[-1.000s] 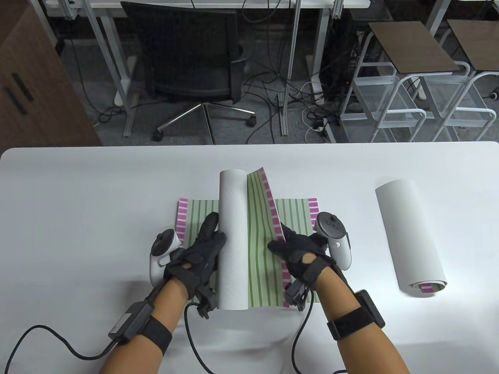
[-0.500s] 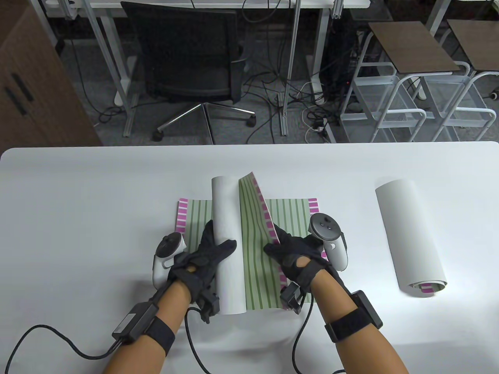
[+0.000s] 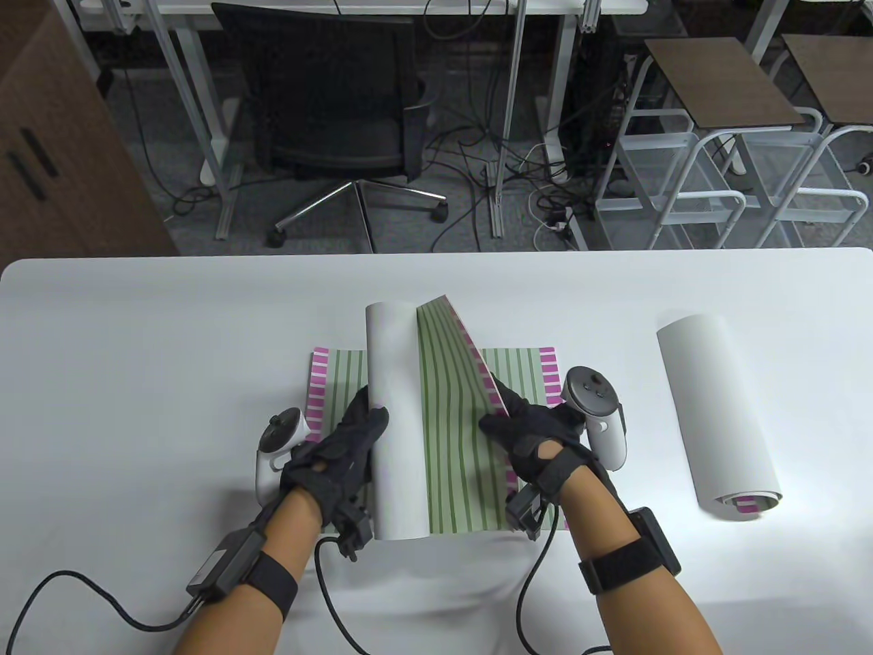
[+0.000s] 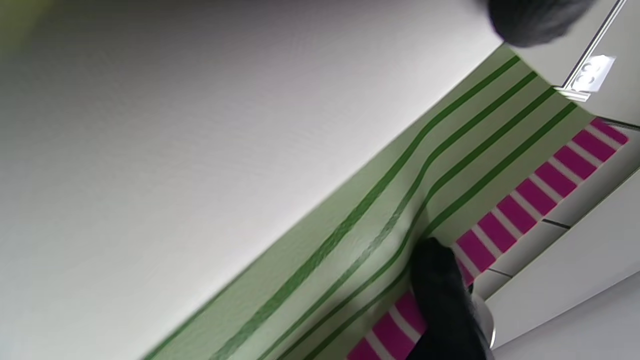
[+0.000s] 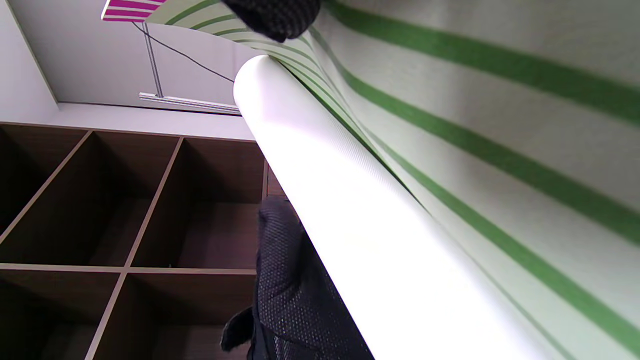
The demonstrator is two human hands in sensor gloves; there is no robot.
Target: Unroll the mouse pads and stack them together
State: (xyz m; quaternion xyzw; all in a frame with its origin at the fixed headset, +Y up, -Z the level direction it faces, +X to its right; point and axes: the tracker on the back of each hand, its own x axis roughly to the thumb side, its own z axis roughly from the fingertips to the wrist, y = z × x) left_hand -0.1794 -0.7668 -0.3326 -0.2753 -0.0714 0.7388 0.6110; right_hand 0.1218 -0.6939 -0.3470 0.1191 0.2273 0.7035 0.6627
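the flat mat (image 3: 518, 365) on the table (image 3: 136, 341) is mostly covered: only its left and right ends show, green stripes with pink-and-white barred borders. much of both palms is hidden, since the table view shows only the backs of the gloves. the wrist views are tilted and very close, so they give little more than surfaces.

on top of the flat mat lies a half-unrolled mat (image 3: 453, 423). its rolled part (image 3: 394, 423) is a smooth white tube running near to far, with a fine woven texture in the right wrist view. its opened part is pale green with darker green stripes, and its right border lifts off the stack in a slope.

the left hand (image 3: 337, 450) presses against the left side of the tube, fingers laid along it; how far they curl i cannot tell. the right hand (image 3: 539, 443) holds the raised pink-barred edge of the opened part, thumb on the striped face.

well apart to the right, a rolled mat (image 3: 716, 416) lies on the table, white outside, a bit of stripe showing at its near end.

the table is plain white. beyond it stand an office chair (image 3: 327, 116), metal-framed stools (image 3: 716, 129), and cables on a grey floor.
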